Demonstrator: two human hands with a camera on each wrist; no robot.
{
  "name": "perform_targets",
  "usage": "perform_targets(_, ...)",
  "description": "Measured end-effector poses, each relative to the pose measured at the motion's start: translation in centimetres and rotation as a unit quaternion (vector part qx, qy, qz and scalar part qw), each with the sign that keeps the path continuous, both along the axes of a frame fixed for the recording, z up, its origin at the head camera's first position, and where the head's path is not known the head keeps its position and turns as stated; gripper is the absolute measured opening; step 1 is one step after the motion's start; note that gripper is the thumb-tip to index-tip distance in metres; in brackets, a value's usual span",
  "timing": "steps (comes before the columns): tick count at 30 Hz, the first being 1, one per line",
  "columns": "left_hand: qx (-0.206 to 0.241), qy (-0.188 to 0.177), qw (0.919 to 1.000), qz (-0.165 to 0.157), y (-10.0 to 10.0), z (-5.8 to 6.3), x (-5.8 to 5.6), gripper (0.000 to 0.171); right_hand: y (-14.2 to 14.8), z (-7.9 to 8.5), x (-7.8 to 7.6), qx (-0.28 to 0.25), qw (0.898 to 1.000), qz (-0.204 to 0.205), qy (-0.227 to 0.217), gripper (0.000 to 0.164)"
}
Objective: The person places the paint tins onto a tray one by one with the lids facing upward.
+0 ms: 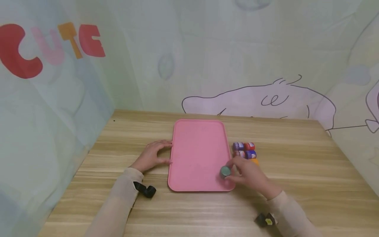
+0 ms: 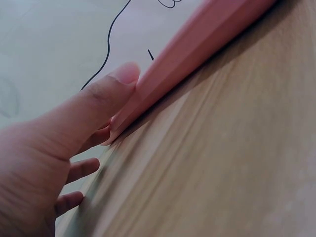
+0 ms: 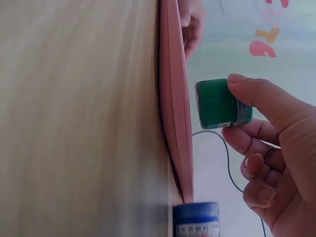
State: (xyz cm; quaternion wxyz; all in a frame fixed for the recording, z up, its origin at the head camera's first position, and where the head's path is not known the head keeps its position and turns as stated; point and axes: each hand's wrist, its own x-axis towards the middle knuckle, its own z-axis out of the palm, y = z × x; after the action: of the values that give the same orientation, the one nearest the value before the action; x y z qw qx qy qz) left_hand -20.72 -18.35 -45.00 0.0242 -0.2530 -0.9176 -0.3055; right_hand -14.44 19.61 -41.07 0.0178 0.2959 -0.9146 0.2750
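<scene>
A pink tray (image 1: 198,154) lies on the wooden table. My left hand (image 1: 152,155) rests at its left edge, thumb and fingers spread and touching the rim; in the left wrist view the thumb (image 2: 106,96) lies along the tray's side. Over the tray's front right corner, my right hand (image 1: 250,174) pinches a small green paint jar (image 3: 217,103) between thumb and fingers. From the head view only the jar's round end (image 1: 225,171) shows. The right wrist view has the jar on its side, held above the rim.
Just right of the tray stand several small paint jars, among them a purple one (image 1: 238,146), a red one (image 1: 249,146), a blue one (image 1: 251,154) and an orange one (image 1: 254,161) partly hidden by the right hand. A printed cloth backdrop (image 1: 142,65) rises behind the table (image 1: 296,158).
</scene>
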Motion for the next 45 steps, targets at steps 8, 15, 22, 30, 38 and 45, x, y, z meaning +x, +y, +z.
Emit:
perform_targets(8, -0.004, -0.006, 1.0000, 0.006, 0.0, -0.1, 0.0, 0.066, -1.1, -0.1, 0.4, -0.003, 0.999, -0.008, -0.045, 0.033)
perform_targets(15, -0.002, -0.009, 1.0000, 0.005, 0.0, -0.1, 0.0, 0.066, -1.9, -0.5, 0.4, -0.012, 0.997, -0.002, -0.078, 0.030)
perform_targets(22, -0.001, -0.011, 0.9999, 0.004, 0.1, -0.3, -0.1, 0.065, -2.1, -1.1, 0.5, -0.004, 0.997, 0.000, -0.075, 0.030)
perform_targets(30, 0.006, -0.009, 0.9999, 0.000, 0.0, -0.3, -0.2, 0.065, -2.2, -1.2, 0.4, 0.005, 0.998, 0.004, -0.067, 0.031)
perform_targets(38, 0.013, 0.024, 0.9996, -0.002, -0.2, -0.4, -0.2, 0.067, -2.3, -1.2, 0.3, 0.029, 0.998, 0.002, -0.047, 0.034)
perform_targets(45, 0.007, -0.010, 0.9999, -0.002, 0.0, -0.2, -0.2, 0.066, -2.2, -1.1, 0.4, 0.041, 0.998, 0.004, -0.037, 0.035)
